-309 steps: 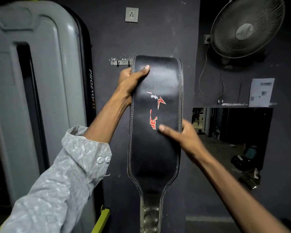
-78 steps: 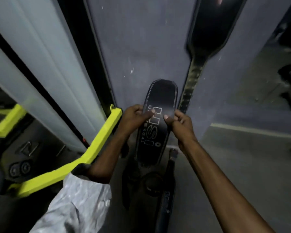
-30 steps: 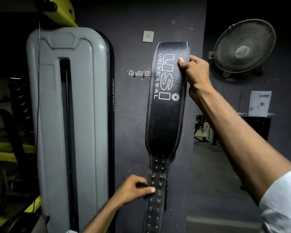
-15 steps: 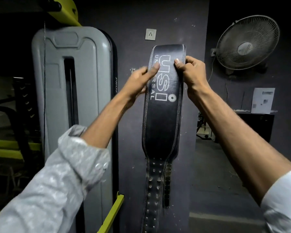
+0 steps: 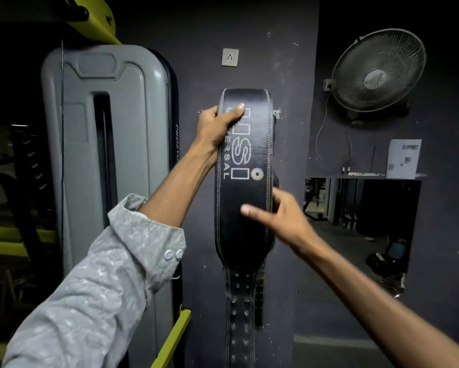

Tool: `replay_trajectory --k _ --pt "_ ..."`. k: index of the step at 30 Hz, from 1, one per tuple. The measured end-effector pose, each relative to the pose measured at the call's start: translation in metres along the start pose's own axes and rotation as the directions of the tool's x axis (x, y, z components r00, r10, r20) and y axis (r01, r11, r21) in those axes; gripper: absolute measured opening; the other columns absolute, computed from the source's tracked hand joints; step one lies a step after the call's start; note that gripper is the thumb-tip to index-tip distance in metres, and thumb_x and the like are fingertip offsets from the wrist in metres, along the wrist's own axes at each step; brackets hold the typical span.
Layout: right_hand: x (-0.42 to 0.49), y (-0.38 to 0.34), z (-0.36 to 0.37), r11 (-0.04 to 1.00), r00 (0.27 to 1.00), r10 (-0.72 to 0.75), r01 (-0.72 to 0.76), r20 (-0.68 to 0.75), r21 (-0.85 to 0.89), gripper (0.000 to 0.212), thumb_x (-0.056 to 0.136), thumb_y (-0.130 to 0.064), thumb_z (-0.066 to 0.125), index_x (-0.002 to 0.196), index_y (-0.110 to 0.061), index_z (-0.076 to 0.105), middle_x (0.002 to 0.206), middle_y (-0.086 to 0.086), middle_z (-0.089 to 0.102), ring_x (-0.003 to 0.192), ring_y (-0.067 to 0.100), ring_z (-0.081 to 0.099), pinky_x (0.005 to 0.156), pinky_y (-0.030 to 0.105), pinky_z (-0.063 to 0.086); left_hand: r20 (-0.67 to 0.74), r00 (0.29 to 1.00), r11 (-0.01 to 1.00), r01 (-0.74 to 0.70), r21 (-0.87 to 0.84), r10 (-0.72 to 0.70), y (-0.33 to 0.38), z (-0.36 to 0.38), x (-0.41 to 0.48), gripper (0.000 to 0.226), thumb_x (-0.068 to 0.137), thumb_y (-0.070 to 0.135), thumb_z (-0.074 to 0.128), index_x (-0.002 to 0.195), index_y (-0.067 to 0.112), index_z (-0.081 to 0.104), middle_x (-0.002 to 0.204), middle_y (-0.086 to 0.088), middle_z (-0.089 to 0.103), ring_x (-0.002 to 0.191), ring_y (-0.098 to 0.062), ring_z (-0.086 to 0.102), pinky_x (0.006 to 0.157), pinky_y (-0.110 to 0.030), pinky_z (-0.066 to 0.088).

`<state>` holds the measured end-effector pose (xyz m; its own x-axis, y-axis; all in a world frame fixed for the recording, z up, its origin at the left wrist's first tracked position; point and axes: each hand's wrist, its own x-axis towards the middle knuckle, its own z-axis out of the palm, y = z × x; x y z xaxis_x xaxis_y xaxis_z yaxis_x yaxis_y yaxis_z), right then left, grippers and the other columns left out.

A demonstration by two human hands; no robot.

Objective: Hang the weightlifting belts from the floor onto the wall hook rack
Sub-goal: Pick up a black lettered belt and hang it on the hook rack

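A black leather weightlifting belt [image 5: 245, 235] with white USI UNIVERSAL lettering hangs flat against the dark wall, its studded strap pointing down. My left hand [image 5: 217, 126] grips its upper left edge, thumb across the front. My right hand [image 5: 282, 220] is blurred, fingers spread, touching the belt's right edge at mid-height. The belt covers the wall hook rack [image 5: 276, 114]; only the rack's right end shows. A second black belt [image 5: 260, 290] hangs behind, showing only a strip of strap and edge.
A tall grey gym machine cover [image 5: 103, 155] stands close on the left, with a yellow frame bar [image 5: 174, 338] at its foot. A wall fan [image 5: 378, 70] and a socket [image 5: 230, 57] are mounted above. An opening [image 5: 355, 208] in the wall lies to the right.
The belt has dropped slightly and now sits lower on the wall. My right hand left the top edge and moved down to the belt's middle. My left hand closed around the upper left edge.
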<state>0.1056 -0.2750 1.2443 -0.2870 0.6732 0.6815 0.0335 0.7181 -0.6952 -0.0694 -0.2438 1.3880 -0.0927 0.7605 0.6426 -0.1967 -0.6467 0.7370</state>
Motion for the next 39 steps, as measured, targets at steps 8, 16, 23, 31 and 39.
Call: replay_trajectory --k 8,16,23,31,39 --pt "-0.013 0.014 -0.008 0.992 0.992 0.065 -0.052 0.108 -0.119 0.032 0.087 -0.021 0.08 0.117 -0.014 0.074 0.114 -0.006 0.077 0.107 0.006 0.071 0.092 0.018 0.054 0.002 1.0 1.0 0.001 0.012 -0.001 -0.015 -0.013 -0.009 0.024 0.083 0.015 0.081 0.095 0.007 0.061 0.075 -0.005 0.072 0.062 -0.019 0.07 0.064 -0.035 0.06" --pt "0.102 -0.062 -0.025 0.979 0.992 0.032 -0.006 -0.12 0.204 0.018 0.092 -0.028 0.073 0.093 -0.011 0.067 0.093 0.007 0.07 0.089 0.02 0.067 0.086 0.04 0.054 0.118 0.989 0.986 -0.1 0.131 0.085 -0.026 -0.018 -0.041 0.034 0.089 0.016 0.075 0.116 0.0 0.061 0.104 -0.022 0.074 0.081 -0.03 0.073 0.076 -0.043 0.062" --pt "0.085 -0.044 -0.006 0.971 0.988 -0.025 0.061 -0.152 0.232 0.036 0.087 -0.006 0.073 0.12 0.004 0.064 0.112 0.02 0.075 0.095 0.028 0.073 0.09 0.043 0.06 0.061 0.994 0.989 0.084 0.122 -0.091 -0.013 -0.02 -0.035 0.037 0.083 0.042 0.075 0.098 0.008 0.066 0.092 -0.018 0.072 0.077 -0.027 0.067 0.078 -0.04 0.054" --pt "0.068 -0.063 -0.012 0.985 0.989 -0.11 0.122 -0.1 0.124 0.036 0.09 -0.021 0.075 0.117 0.001 0.065 0.11 0.012 0.075 0.098 0.022 0.072 0.084 0.034 0.058 0.129 0.99 0.993 -0.064 0.102 0.051 -0.011 -0.018 -0.042 0.034 0.095 0.024 0.068 0.116 -0.003 0.067 0.105 -0.017 0.075 0.089 -0.028 0.073 0.082 -0.041 0.06" --pt "0.104 -0.074 -0.02 0.973 0.983 0.097 -0.06 -0.158 0.224 0.039 0.069 -0.037 0.082 0.081 -0.009 0.058 0.072 0.013 0.05 0.068 0.023 0.045 0.064 0.035 0.035 0.177 0.982 0.967 -0.104 0.232 0.063 -0.031 -0.019 -0.063 0.039 0.086 0.032 0.075 0.115 0.007 0.07 0.111 -0.014 0.076 0.101 -0.033 0.074 0.09 -0.046 0.059"
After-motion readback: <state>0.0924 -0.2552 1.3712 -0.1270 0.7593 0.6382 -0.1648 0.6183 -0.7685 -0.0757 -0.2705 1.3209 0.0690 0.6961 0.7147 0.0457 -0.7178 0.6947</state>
